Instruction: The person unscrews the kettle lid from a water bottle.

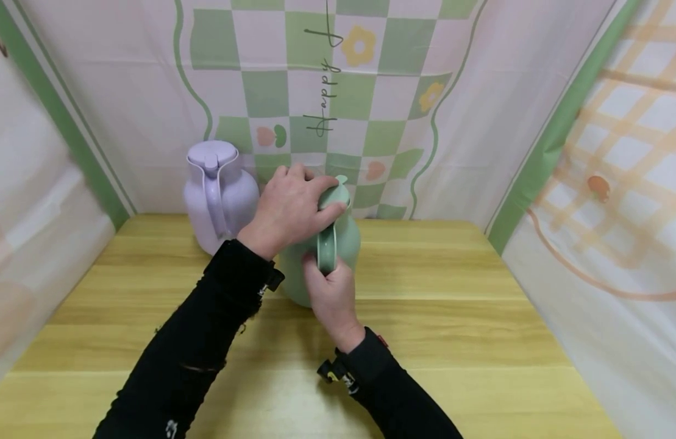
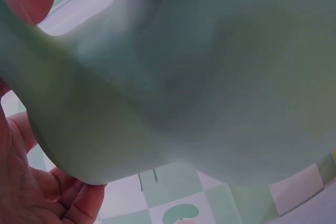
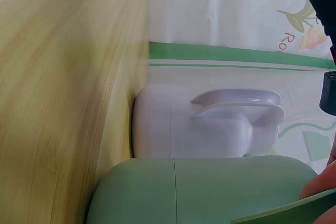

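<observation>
A pale green thermos jug [image 1: 348,241] stands upright on the wooden table, its handle turned toward me. My right hand [image 1: 334,299] grips the lower part of the handle [image 1: 327,249]. From the left, my left hand [image 1: 288,207] reaches over the top and holds the lid [image 1: 336,194] between thumb and fingers. In the left wrist view the green body fills most of the picture, with fingertips [image 2: 86,203] bent at the rim. The right wrist view shows the jug's side [image 3: 136,192] sideways and part of the right fingers [image 3: 320,182].
A lilac jug [image 1: 239,195] of similar shape stands behind and left of the green one, handle facing me. The wooden table [image 1: 436,317] meets a patterned cloth backdrop [image 1: 403,42] at the back, with more cloth along both sides.
</observation>
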`<state>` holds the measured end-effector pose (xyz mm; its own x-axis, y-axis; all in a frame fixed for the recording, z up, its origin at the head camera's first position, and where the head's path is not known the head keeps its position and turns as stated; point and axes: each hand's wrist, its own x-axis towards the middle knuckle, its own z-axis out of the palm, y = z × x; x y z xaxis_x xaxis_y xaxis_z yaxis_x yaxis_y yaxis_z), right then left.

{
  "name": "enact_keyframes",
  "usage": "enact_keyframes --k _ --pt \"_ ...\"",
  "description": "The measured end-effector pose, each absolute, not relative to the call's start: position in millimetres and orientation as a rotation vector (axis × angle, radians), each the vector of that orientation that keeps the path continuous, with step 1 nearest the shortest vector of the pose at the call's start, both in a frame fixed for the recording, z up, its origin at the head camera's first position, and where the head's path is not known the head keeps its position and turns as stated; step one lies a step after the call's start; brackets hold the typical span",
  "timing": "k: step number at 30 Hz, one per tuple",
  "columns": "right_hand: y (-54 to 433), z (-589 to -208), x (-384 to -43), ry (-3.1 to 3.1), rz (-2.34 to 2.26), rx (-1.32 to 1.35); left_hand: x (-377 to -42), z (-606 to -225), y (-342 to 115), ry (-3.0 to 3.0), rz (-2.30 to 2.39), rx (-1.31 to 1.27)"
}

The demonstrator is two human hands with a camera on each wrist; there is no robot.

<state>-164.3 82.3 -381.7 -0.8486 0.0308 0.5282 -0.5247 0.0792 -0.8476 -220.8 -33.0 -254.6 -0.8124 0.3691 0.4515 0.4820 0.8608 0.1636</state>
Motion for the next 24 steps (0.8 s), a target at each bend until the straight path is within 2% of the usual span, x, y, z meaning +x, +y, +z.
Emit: enact_keyframes --k 24 --pt "82.0 -383.2 -164.7 -1.971 1.802 0.477 -213.6 -252.8 -26.8 -2.663 -0.339 -0.474"
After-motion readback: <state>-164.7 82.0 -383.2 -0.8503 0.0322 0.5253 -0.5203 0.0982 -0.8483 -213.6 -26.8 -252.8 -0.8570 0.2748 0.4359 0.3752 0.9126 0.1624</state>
